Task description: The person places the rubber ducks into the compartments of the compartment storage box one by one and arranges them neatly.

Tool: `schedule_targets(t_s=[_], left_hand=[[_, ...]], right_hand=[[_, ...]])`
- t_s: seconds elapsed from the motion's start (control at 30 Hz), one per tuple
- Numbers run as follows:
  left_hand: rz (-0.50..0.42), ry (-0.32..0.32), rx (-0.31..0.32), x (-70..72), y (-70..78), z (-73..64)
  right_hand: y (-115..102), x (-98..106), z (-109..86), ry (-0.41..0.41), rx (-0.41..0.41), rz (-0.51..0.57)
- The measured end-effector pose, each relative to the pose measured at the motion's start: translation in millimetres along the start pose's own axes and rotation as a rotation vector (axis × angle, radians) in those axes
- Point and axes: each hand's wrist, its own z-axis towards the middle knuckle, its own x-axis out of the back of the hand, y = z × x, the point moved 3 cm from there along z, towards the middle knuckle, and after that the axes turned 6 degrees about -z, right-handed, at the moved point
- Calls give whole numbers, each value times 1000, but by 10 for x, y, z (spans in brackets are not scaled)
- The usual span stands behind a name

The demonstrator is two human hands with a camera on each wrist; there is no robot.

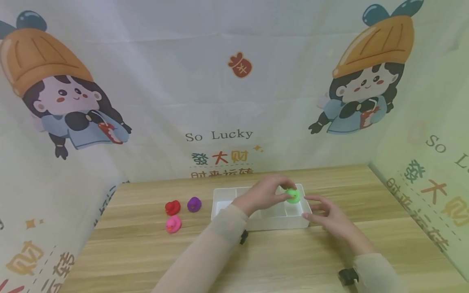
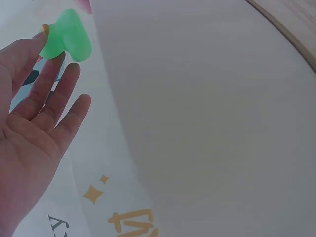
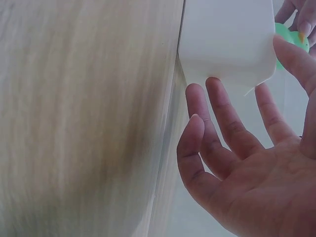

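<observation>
Left hand [image 1: 268, 191] pinches green duck [image 1: 293, 197] (seemingly above box [image 1: 282, 223]); right hand [image 1: 332, 217] touches box.

On the surface [image 1: 278, 262] before you stood a compartment tray [image 1: 271, 223], with a hanging cloth [image 1: 165, 81] behind. Left of the tray sat three toy ducks: two farther ones [image 1: 172, 208] [image 1: 194, 204] side by side, the third [image 1: 173, 224] nearer you. Your left hand [image 1: 264, 194] held a fourth duck [image 1: 292, 195] at the rightmost compartment [image 1: 293, 210]; your right hand [image 1: 329, 215] was at that end.
</observation>
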Motion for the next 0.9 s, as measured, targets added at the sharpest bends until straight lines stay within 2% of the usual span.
schedule_targets(t_s=[0.2, 0.37, 0.73, 0.9], left_hand=[[-17, -6, 1, -64, -14, 33], [-19, -10, 33, -114, -35, 35], [22, -22, 31, -219, -34, 11], [76, -28, 33, -279, -60, 2]], right_hand=[[-13, -4, -13, -6, 7, -2], [-12, -4, -13, -3, -2, -8], [2, 1, 3, 2, -9, -9], [2, 1, 4, -8, -2, 4]])
